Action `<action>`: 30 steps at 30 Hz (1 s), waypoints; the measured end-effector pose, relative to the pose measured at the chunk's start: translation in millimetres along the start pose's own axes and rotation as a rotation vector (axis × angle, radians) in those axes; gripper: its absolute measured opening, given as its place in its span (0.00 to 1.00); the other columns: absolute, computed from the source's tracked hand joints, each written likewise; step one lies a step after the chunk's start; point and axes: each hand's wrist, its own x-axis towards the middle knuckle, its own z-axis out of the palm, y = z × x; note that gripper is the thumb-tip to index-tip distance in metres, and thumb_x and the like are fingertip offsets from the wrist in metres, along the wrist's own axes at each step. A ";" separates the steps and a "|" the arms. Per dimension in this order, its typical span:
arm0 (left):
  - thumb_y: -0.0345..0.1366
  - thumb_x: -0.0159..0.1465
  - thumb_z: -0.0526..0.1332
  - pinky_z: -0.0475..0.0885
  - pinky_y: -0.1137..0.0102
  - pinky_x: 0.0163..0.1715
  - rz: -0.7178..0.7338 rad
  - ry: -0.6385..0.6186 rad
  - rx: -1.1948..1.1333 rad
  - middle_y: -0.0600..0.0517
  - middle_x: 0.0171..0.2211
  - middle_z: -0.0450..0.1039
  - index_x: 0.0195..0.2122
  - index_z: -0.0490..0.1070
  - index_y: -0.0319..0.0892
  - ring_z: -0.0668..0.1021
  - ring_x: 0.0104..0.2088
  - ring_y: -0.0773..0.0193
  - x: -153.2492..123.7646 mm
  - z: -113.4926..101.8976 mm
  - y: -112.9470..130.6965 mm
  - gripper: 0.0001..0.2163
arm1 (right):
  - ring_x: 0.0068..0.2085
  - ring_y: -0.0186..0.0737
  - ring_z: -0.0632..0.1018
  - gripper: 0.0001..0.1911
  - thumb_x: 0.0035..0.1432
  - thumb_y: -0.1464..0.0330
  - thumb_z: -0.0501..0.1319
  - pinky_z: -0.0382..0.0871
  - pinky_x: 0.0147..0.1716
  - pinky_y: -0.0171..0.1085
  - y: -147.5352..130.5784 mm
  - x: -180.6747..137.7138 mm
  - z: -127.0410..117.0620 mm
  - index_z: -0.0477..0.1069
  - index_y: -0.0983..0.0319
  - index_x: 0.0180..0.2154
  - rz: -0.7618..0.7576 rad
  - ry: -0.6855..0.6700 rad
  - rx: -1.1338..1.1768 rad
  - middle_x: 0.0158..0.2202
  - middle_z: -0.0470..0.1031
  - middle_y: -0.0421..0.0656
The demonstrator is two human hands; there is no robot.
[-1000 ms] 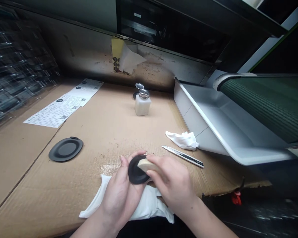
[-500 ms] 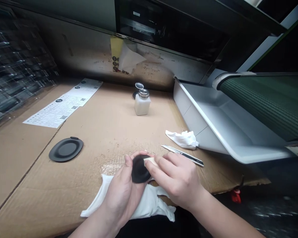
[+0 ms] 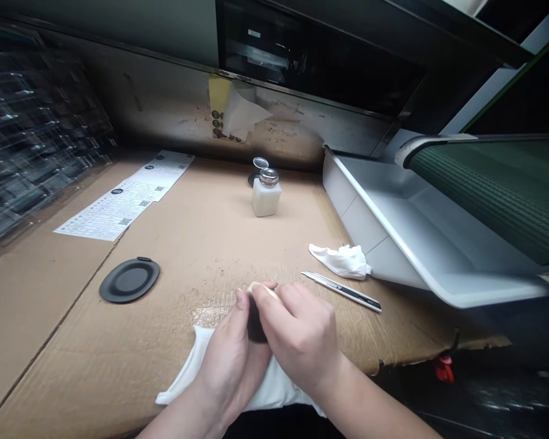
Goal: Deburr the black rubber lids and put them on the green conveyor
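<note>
My left hand [image 3: 226, 356] cradles a small dark round disc [image 3: 256, 326], its thumb along the near-left edge. My right hand [image 3: 299, 332] pinches a small cream-coloured pad [image 3: 269, 292] against the disc's far edge; the fingers cover most of both. Whether the pad is cloth or sponge I cannot tell. Under my hands lies a white cloth [image 3: 187, 360] at the table's front edge. To the left is a larger dark grey round plate [image 3: 129, 279] with a small tab. A box cutter [image 3: 343, 291] with its blade out lies right of my hands.
A white bottle with a metal cap [image 3: 266, 198] stands further back, its lid flipped up. A crumpled white cloth [image 3: 343, 261] touches a grey tray [image 3: 370, 235] on the right. Printed sheets [image 3: 100, 213] and stacked clear plastic trays [image 3: 32, 134] are at left, on cardboard [image 3: 201, 225].
My right hand has moved left across the disc with the cream pad, now covering more of it. The view has shifted slightly; the things on the table stay in place.
</note>
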 end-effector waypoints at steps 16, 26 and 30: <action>0.43 0.65 0.47 0.67 0.58 0.50 -0.023 -0.025 0.022 0.32 0.46 0.72 0.54 0.58 0.30 0.73 0.49 0.47 -5.8 2.6 6.9 0.22 | 0.35 0.37 0.74 0.10 0.56 0.74 0.59 0.68 0.38 0.36 77.0 -47.9 -43.7 0.71 0.60 0.41 0.147 -0.017 -0.034 0.34 0.76 0.41; 0.46 0.63 0.50 0.63 0.58 0.52 -0.054 -0.020 -0.037 0.34 0.45 0.74 0.51 0.63 0.32 0.73 0.49 0.47 -7.2 -0.4 6.1 0.23 | 0.41 0.42 0.71 0.09 0.58 0.67 0.57 0.66 0.40 0.41 72.1 -40.3 -50.1 0.69 0.59 0.41 0.137 -0.210 0.112 0.41 0.72 0.44; 0.46 0.63 0.51 0.62 0.57 0.53 -0.060 -0.008 -0.037 0.33 0.46 0.73 0.52 0.62 0.32 0.73 0.49 0.47 -6.1 1.7 6.7 0.24 | 0.41 0.41 0.70 0.08 0.60 0.69 0.55 0.63 0.40 0.40 97.4 -6.7 -43.9 0.70 0.60 0.40 0.095 -0.208 -0.115 0.40 0.73 0.44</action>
